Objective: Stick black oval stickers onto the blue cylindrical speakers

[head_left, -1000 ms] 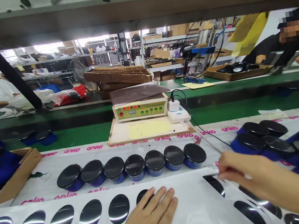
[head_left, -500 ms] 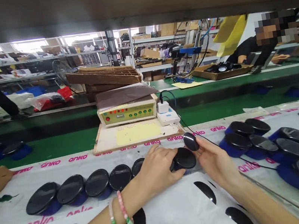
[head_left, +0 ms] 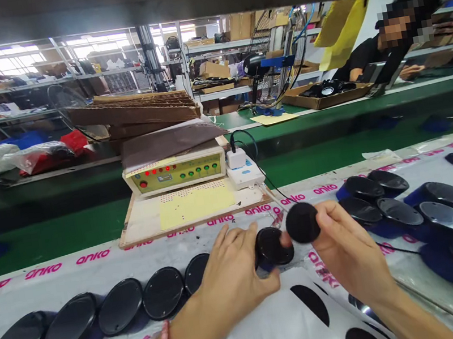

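Note:
My right hand [head_left: 353, 247] pinches a thin black disc [head_left: 302, 223], its flat face turned towards me; a blurred fingertip shows at the disc's left edge. Just left of it, my left hand [head_left: 233, 263] spans the near-left side of a round black-topped cup [head_left: 276, 246], with fingers behind and thumb in front; how firmly it grips is hard to see. A row of similar glossy black-topped pieces [head_left: 163, 293] with dark sides runs to the left. Below my hands lies a white sheet [head_left: 251, 326] bearing black discs [head_left: 310, 305].
More dark blue pieces with black tops [head_left: 447, 214] crowd the right side. A control box [head_left: 176, 174] with lit red lamps stands behind, beside a white power adapter [head_left: 235, 158] and its cable. Beyond the green conveyor [head_left: 300, 146], another person [head_left: 360, 65] sits at the right.
The black disc has turned from tilted to facing me, still in my right hand. The view has shifted, moving the row and control box left. My left hand stays at the same cup.

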Available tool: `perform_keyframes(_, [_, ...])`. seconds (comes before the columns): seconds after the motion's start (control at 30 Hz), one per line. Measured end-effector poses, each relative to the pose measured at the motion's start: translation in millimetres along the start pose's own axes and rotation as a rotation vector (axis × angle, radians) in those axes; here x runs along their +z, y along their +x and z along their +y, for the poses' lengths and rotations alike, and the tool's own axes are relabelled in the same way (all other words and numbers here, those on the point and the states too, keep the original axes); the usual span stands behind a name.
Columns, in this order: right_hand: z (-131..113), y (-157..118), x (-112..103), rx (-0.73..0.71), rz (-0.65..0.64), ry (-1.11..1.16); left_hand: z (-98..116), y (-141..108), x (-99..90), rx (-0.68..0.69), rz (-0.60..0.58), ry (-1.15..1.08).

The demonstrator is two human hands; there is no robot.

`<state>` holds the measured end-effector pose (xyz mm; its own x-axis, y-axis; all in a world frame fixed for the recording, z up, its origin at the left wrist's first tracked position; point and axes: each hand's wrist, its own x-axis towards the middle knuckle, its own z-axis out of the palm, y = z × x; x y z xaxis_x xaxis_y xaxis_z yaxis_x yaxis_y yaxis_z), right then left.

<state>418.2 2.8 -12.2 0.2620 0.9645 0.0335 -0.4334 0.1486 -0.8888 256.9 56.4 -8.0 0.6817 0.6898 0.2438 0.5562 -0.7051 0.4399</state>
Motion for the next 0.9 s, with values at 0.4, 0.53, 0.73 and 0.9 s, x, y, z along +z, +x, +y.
perform_keyframes(0.4, [-12,7,-10,0.294,-0.085,-0.097,-1,2,-4.5,-0.098,-0.131,-0.112])
perform_keyframes(0.53, [-12,6,-14,0.047,0.215,-0.122,-2,3,-4.9,-0.130,-0.093,-0.078])
perform_keyframes(0.73, [-21,6,-24,0.317,-0.059,-0.294,-1,4,-5.4,-0.120,-0.117,-0.105])
perform_keyframes(0.9, [-26,12,-38,0.148,0.234,-0.334,-1,3,-3.4,-0.138,-0.112,-0.089])
